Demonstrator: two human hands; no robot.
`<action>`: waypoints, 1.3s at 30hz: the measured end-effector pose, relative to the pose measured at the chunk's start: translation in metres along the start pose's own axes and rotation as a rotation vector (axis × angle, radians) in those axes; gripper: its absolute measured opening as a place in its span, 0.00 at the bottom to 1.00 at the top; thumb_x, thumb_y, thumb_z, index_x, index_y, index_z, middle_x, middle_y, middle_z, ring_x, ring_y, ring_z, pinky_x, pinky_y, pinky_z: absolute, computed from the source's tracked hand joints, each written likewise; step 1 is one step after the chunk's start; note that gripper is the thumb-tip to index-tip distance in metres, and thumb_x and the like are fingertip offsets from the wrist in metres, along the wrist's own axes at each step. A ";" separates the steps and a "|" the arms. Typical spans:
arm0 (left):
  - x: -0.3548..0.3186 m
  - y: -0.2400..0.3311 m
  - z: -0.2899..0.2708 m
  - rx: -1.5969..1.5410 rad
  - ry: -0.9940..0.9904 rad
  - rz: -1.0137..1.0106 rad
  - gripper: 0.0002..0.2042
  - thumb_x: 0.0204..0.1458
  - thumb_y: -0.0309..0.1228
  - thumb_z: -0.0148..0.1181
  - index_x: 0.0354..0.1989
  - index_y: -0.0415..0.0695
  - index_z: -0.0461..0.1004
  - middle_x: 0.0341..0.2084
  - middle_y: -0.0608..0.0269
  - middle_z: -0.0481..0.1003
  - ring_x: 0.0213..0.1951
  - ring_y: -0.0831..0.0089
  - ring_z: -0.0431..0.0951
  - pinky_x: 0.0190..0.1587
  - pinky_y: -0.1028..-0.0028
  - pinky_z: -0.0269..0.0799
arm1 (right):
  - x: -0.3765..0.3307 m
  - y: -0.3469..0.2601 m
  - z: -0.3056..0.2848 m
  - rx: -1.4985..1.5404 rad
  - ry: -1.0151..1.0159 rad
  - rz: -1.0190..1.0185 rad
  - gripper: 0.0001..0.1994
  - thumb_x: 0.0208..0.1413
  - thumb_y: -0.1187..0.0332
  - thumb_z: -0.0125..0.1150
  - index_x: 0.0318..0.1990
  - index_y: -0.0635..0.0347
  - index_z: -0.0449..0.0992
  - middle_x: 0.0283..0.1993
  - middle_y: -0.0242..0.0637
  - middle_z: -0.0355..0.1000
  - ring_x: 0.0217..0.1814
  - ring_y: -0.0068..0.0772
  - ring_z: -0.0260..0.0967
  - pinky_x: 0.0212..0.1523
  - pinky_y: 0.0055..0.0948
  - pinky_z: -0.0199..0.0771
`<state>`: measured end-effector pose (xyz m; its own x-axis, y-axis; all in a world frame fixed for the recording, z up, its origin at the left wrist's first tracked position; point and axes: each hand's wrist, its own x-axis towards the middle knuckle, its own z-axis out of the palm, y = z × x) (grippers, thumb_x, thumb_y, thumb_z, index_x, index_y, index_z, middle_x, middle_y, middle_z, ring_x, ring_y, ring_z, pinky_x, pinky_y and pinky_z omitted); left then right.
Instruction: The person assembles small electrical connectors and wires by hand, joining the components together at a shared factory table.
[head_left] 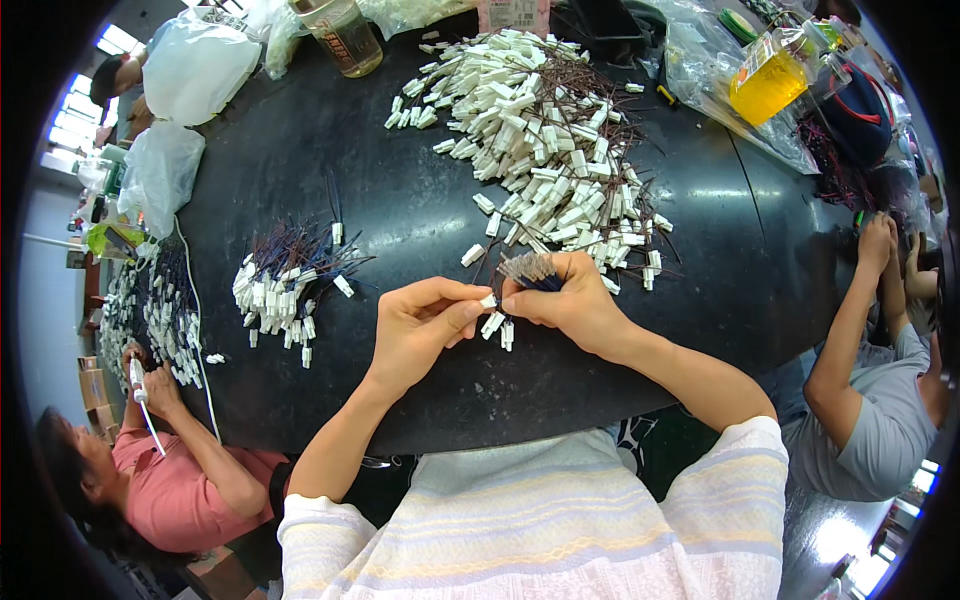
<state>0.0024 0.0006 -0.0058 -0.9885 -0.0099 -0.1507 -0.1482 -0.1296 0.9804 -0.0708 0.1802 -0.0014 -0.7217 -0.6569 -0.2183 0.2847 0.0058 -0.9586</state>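
Left hand (425,320) grip pinched on small white connector (488,300) at fingertips. Right hand (565,300) grip clamped on bundle of dark wires (530,270), more white connectors dangling just below grip. Both hands touching over black tabletop (400,200). Large heap of wired connectors (545,140) beyond right grip; smaller pile (285,285) off left grip's outer side.

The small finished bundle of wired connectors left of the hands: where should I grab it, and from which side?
Probably grip the small bundle by its dark wires, coming from the far side. There the wires gather into one bunch pointing away from the person, while the white connectors fan out loosely at the near end and would likely slip or scatter. The left hand is nearest; the right hand already holds a bunch of wires.
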 end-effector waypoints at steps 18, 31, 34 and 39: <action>0.005 0.009 -0.011 0.206 0.125 -0.002 0.06 0.49 0.21 0.56 0.35 0.33 0.73 0.27 0.62 0.75 0.30 0.82 0.73 0.30 0.84 0.67 | 0.005 -0.005 0.000 0.022 -0.097 0.122 0.04 0.47 0.72 0.58 0.29 0.61 0.73 0.18 0.28 0.71 0.17 0.10 0.57 0.18 0.13 0.53; -0.002 0.009 -0.008 0.353 0.128 0.149 0.06 0.47 0.21 0.58 0.34 0.35 0.75 0.23 0.63 0.75 0.24 0.84 0.71 0.26 0.85 0.66 | 0.007 -0.013 0.006 -0.167 -0.037 0.136 0.03 0.45 0.74 0.57 0.27 0.64 0.74 0.18 0.30 0.70 0.21 0.14 0.64 0.23 0.16 0.60; -0.001 0.004 -0.010 0.428 0.134 0.227 0.06 0.46 0.20 0.58 0.34 0.35 0.76 0.22 0.65 0.74 0.22 0.85 0.69 0.24 0.86 0.63 | 0.007 -0.012 0.005 -0.179 -0.049 0.141 0.03 0.44 0.74 0.57 0.27 0.64 0.74 0.18 0.30 0.70 0.21 0.14 0.64 0.23 0.17 0.61; 0.002 0.002 -0.014 0.497 0.081 0.318 0.07 0.45 0.18 0.58 0.35 0.34 0.75 0.20 0.66 0.72 0.21 0.85 0.67 0.22 0.86 0.59 | 0.007 -0.009 0.002 -0.131 -0.038 0.131 0.03 0.44 0.74 0.57 0.27 0.64 0.73 0.18 0.31 0.70 0.21 0.15 0.64 0.23 0.17 0.61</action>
<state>0.0009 -0.0135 -0.0059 -0.9842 -0.0507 0.1696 0.1390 0.3716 0.9179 -0.0771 0.1742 0.0063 -0.6590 -0.6719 -0.3380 0.2880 0.1897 -0.9387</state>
